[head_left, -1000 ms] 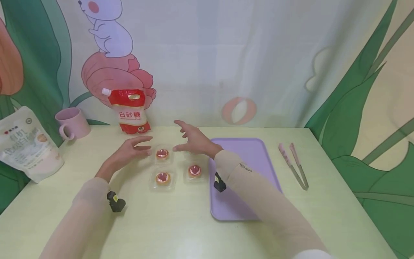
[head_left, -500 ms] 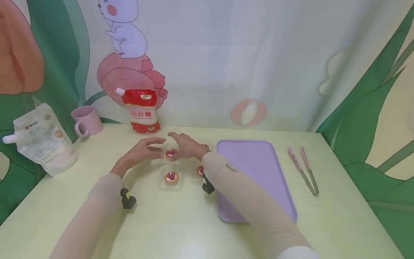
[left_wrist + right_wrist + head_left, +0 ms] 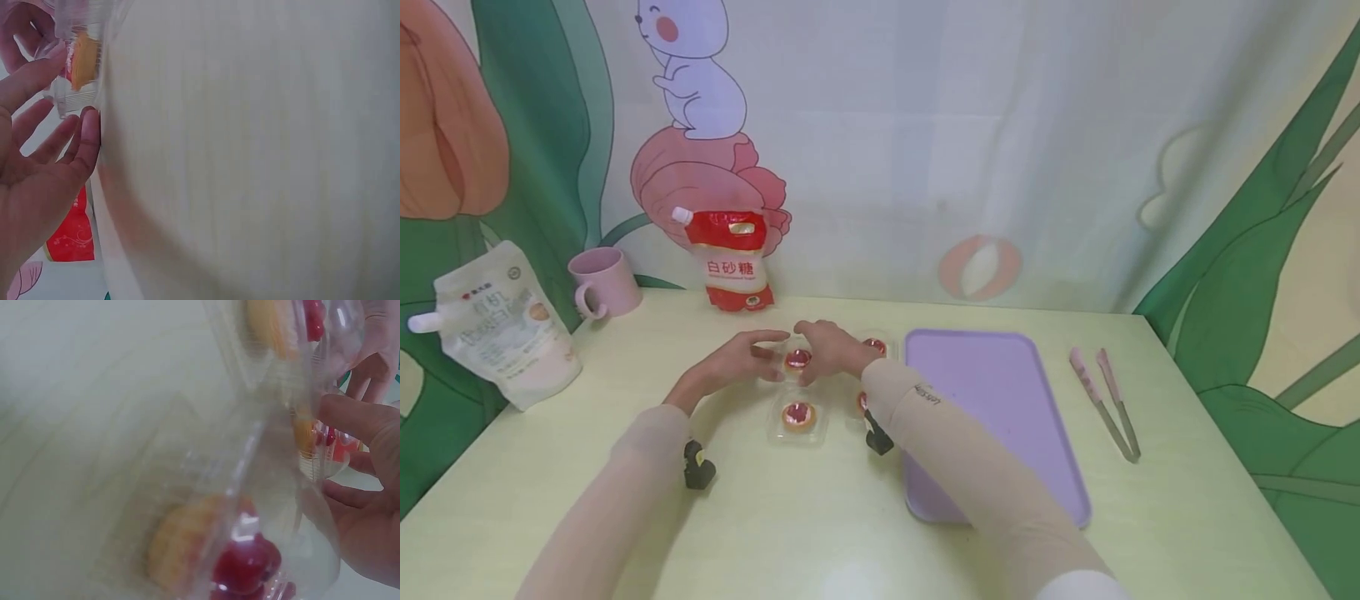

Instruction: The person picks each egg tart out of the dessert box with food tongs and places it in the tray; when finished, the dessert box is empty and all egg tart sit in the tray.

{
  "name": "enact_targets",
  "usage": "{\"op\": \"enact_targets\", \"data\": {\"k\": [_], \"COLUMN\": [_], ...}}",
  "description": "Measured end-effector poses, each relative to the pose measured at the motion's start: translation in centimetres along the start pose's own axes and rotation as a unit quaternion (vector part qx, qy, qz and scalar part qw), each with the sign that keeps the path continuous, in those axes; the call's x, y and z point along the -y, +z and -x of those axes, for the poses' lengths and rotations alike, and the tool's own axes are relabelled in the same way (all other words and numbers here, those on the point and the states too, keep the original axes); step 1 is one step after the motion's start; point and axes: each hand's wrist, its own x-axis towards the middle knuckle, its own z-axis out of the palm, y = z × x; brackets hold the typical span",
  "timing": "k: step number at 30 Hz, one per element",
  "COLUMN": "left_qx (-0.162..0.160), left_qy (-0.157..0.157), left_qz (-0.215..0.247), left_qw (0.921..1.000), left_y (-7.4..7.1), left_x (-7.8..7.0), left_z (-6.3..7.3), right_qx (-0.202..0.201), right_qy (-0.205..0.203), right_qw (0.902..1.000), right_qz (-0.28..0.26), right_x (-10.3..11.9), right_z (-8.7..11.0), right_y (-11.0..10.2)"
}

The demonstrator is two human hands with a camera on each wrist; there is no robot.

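Several small tarts with red topping sit in clear plastic boxes on the table. At the back-left box [image 3: 797, 360], my left hand [image 3: 733, 358] is at the left side and my right hand [image 3: 835, 346] at the right. In the left wrist view, my left thumb overlaps the clear box [image 3: 84, 69], with relaxed fingers right at its edge. My right thumb and loosely bent fingers lie along the same box [image 3: 306, 440] in the right wrist view. The front-left tart [image 3: 799, 416] shows fully; my right hand and sleeve partly cover the back-right tart [image 3: 874, 344] and front-right tart [image 3: 862, 402].
A purple tray [image 3: 977, 400] lies right of the boxes, under my right sleeve. Tongs with pink handles [image 3: 1108, 408] rest farther right. At the back left stand a red sugar pouch [image 3: 730, 262], a pink mug [image 3: 606, 279] and a white pouch [image 3: 508, 325].
My right hand has come left and down from above the boxes to the back-left box. My left hand has edged closer to it. The head view has shifted slightly.
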Motion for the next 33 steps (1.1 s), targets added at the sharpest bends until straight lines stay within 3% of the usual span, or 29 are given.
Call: {"op": "enact_targets", "data": {"k": [4, 12, 33], "left_qx": [-0.001, 0.002, -0.02], "left_qy": [-0.002, 0.023, 0.017], "left_qz": [-0.008, -0.022, -0.068], "left_qw": [1.0, 0.9995, 0.9973], "left_y": [0.2, 0.7, 1.1], "left_x": [0.0, -0.1, 0.0], "left_z": [-0.2, -0.7, -1.5], "right_qx": [0.0, -0.003, 0.004], "right_qy": [-0.004, 0.015, 0.044], "right_qw": [1.0, 0.9997, 0.9982], "right_qz": [-0.004, -0.019, -0.041], "right_x": [0.0, 0.3, 0.5], "right_z": [0.0, 0.0, 0.1], "right_y": [0.2, 0.3, 0.4]}}
